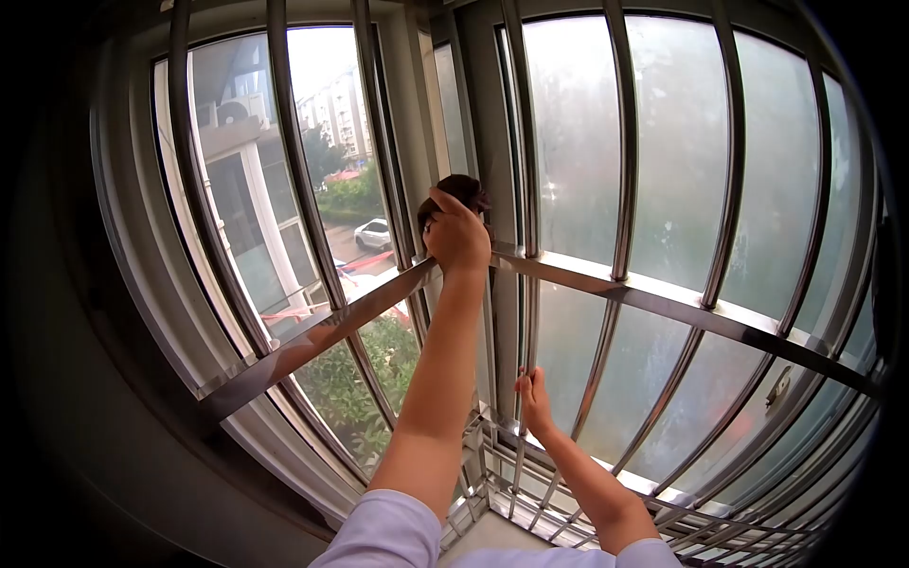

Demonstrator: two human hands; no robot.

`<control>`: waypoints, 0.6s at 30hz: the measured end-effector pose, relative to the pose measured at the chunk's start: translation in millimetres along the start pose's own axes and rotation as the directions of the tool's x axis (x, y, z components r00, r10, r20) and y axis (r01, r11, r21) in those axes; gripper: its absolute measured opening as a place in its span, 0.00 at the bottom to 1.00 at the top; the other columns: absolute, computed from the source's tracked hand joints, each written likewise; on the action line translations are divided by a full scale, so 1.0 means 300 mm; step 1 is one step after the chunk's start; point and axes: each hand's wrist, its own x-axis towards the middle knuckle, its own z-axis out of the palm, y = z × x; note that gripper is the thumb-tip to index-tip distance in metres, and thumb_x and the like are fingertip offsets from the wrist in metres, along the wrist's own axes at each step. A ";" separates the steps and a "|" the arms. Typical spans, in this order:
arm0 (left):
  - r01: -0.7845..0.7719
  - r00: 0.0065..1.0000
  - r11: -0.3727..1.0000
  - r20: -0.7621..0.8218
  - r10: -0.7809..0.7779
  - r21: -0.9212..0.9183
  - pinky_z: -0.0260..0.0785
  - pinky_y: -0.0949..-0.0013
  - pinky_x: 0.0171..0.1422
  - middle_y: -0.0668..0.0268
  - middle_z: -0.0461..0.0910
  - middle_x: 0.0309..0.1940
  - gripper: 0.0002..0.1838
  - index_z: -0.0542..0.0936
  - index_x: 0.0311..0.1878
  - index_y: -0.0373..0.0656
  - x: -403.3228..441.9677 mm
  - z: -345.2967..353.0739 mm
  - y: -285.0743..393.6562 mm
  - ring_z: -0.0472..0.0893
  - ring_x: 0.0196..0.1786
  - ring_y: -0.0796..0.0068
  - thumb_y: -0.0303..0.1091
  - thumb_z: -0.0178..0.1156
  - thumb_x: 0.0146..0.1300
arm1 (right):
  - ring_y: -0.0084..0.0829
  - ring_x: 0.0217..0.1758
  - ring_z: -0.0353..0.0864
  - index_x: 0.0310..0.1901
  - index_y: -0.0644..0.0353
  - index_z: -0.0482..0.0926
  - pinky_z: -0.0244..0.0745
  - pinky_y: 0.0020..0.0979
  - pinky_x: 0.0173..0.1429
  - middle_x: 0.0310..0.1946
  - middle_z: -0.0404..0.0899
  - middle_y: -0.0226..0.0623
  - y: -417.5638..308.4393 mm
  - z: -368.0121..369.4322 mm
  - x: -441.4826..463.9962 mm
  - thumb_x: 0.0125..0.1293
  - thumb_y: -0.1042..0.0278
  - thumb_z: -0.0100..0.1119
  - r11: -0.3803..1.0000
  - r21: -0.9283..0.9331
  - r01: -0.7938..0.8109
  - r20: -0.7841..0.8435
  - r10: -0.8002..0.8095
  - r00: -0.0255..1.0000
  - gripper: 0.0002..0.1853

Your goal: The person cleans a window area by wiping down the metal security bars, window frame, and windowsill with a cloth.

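Observation:
My left hand (459,235) is raised to the corner where the two barred window sides meet. Its fingers are closed round a dark brown, cloth-like bundle (460,187), mostly covered by the hand, so its exact kind is unclear. The bundle is at the corner, just above the horizontal metal rail (578,275). Lower down and to the right, my right hand (536,405) has its fingers wrapped round a vertical metal bar (530,327) below that rail.
Steel bars (620,142) and a left rail (322,327) fence both sides. Frosted panes (677,151) stand behind the right bars. A metal grille floor (530,502) lies below. Through the left window show a white car (373,233) and greenery (383,369).

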 end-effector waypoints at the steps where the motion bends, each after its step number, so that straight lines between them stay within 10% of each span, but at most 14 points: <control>1: -0.008 0.996 0.998 0.094 0.002 0.064 0.74 0.61 0.45 0.45 0.78 0.41 0.37 0.53 0.64 0.25 -0.017 -0.005 -0.010 0.81 0.43 0.52 0.40 0.57 0.62 | 0.35 0.32 0.70 0.46 0.58 0.64 0.67 0.33 0.40 0.28 0.68 0.38 0.003 -0.002 -0.001 0.73 0.56 0.40 0.999 -0.026 0.023 -0.022 -0.024 0.999 0.13; 6: -0.225 0.948 0.953 0.273 0.165 0.205 0.74 0.63 0.41 0.53 0.82 0.31 0.28 0.62 0.58 0.26 -0.042 -0.081 -0.057 0.84 0.34 0.62 0.35 0.56 0.60 | 0.51 0.50 0.72 0.55 0.60 0.60 0.67 0.44 0.52 0.46 0.70 0.53 -0.018 -0.040 -0.011 0.66 0.67 0.51 0.944 -0.315 -0.097 0.083 0.129 0.988 0.19; 9: -0.306 0.948 0.951 0.078 0.309 -0.050 0.75 0.61 0.40 0.48 0.81 0.34 0.26 0.64 0.57 0.31 -0.124 -0.157 -0.063 0.83 0.34 0.54 0.30 0.59 0.57 | 0.52 0.65 0.62 0.66 0.59 0.55 0.62 0.41 0.66 0.62 0.61 0.53 -0.071 -0.110 -0.121 0.58 0.69 0.58 0.881 -0.427 0.203 0.181 -0.137 0.974 0.35; 12: -0.163 0.986 0.767 -0.118 0.115 -0.620 0.73 0.52 0.44 0.48 0.80 0.39 0.27 0.61 0.62 0.37 -0.199 -0.275 0.074 0.80 0.39 0.42 0.28 0.55 0.61 | 0.49 0.61 0.69 0.59 0.56 0.68 0.68 0.40 0.62 0.60 0.62 0.51 -0.278 -0.232 -0.246 0.58 0.71 0.59 0.828 -0.451 0.333 0.366 -0.169 0.915 0.25; 18: -0.373 0.927 0.595 -0.305 0.216 -0.712 0.72 0.53 0.48 0.43 0.74 0.48 0.30 0.53 0.67 0.33 -0.098 -0.341 0.549 0.78 0.46 0.42 0.26 0.51 0.63 | 0.39 0.46 0.77 0.44 0.54 0.80 0.75 0.34 0.46 0.47 0.74 0.40 -0.702 -0.547 -0.384 0.54 0.78 0.62 0.748 -0.381 0.543 0.210 -0.501 0.839 0.14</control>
